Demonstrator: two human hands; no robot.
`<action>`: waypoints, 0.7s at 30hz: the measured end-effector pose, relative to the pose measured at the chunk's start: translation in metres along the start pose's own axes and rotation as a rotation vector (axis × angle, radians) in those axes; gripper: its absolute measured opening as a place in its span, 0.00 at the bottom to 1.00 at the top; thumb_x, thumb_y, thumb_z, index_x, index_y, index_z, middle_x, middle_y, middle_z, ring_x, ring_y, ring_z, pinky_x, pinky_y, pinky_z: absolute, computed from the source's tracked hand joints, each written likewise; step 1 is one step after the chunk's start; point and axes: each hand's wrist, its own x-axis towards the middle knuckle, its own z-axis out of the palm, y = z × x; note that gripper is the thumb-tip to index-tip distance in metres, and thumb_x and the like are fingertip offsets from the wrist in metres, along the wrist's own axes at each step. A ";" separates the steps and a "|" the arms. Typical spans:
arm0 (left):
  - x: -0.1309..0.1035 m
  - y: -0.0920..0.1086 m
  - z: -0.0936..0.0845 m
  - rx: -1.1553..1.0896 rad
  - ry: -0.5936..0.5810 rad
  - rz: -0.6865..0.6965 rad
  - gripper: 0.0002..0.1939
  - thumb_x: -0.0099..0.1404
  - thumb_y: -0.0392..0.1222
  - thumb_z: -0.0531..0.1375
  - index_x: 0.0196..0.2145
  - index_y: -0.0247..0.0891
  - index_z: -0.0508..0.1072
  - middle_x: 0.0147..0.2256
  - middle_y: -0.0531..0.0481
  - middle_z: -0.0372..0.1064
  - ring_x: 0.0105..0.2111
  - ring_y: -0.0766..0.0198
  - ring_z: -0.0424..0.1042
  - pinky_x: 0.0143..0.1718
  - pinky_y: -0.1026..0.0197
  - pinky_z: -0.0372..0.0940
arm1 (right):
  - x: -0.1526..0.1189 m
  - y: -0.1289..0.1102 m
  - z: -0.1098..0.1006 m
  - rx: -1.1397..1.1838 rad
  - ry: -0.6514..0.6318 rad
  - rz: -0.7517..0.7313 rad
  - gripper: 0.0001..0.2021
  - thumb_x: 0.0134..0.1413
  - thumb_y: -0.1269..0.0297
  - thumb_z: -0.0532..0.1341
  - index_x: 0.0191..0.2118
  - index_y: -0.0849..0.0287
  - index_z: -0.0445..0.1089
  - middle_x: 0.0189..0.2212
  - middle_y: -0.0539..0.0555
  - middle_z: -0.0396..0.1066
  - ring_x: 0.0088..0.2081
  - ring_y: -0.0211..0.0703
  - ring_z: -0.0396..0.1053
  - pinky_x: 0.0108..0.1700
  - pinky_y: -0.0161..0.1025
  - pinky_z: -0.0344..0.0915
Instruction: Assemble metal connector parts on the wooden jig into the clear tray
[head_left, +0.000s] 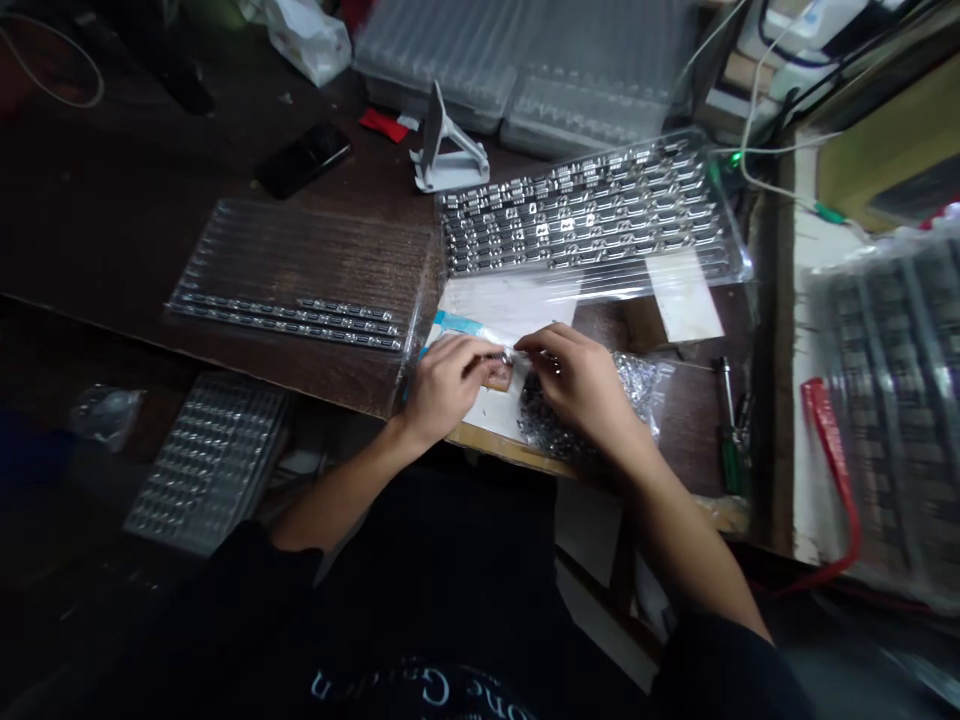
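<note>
Over the white work surface (495, 410), my left hand (444, 392) is closed, thumb and forefinger pinching a small shiny metal part (505, 356). Fingertips pressed together, my right hand (581, 385) meets it from the other side; whatever it pinches is too small to make out. A small brownish block (498, 378) shows below the left fingertips. Under and beside my right hand lies a clear bag (637, 385) of many loose small metal pieces. Beyond the hands, a clear tray (739, 265) holds rows of silver connectors (568, 225).
At left, a ribbed clear tray (300, 245) has connectors in its nearest rows. A black phone (304, 160), a white stand (450, 155) and stacked trays (585, 105) lie behind. A green-handled screwdriver (729, 450) sits right; another filled tray (202, 460) is below the table edge.
</note>
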 end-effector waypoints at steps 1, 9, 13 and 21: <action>0.000 0.000 -0.004 -0.019 0.066 -0.012 0.07 0.72 0.42 0.59 0.42 0.39 0.77 0.40 0.47 0.79 0.42 0.59 0.76 0.47 0.56 0.68 | 0.001 -0.001 0.003 -0.023 -0.008 -0.005 0.13 0.62 0.75 0.54 0.42 0.58 0.76 0.39 0.58 0.76 0.40 0.49 0.72 0.43 0.42 0.65; 0.010 -0.039 -0.069 0.120 0.169 -0.149 0.06 0.66 0.42 0.63 0.39 0.39 0.77 0.39 0.50 0.79 0.41 0.60 0.77 0.46 0.59 0.70 | 0.002 -0.014 0.020 0.092 -0.176 -0.198 0.11 0.64 0.75 0.54 0.46 0.58 0.71 0.42 0.58 0.75 0.41 0.44 0.72 0.43 0.38 0.67; 0.020 -0.060 -0.099 0.179 0.115 -0.175 0.06 0.66 0.41 0.62 0.38 0.39 0.78 0.39 0.50 0.79 0.41 0.60 0.77 0.47 0.59 0.70 | -0.001 -0.020 0.020 -0.168 -0.230 -0.289 0.12 0.66 0.75 0.53 0.48 0.61 0.72 0.42 0.61 0.75 0.42 0.49 0.70 0.44 0.42 0.66; 0.026 -0.063 -0.103 0.250 -0.087 -0.137 0.08 0.68 0.42 0.60 0.40 0.40 0.78 0.40 0.50 0.80 0.41 0.59 0.77 0.47 0.58 0.68 | 0.000 -0.016 0.024 -0.081 -0.210 -0.274 0.11 0.66 0.73 0.54 0.49 0.62 0.72 0.42 0.61 0.75 0.42 0.48 0.71 0.43 0.41 0.67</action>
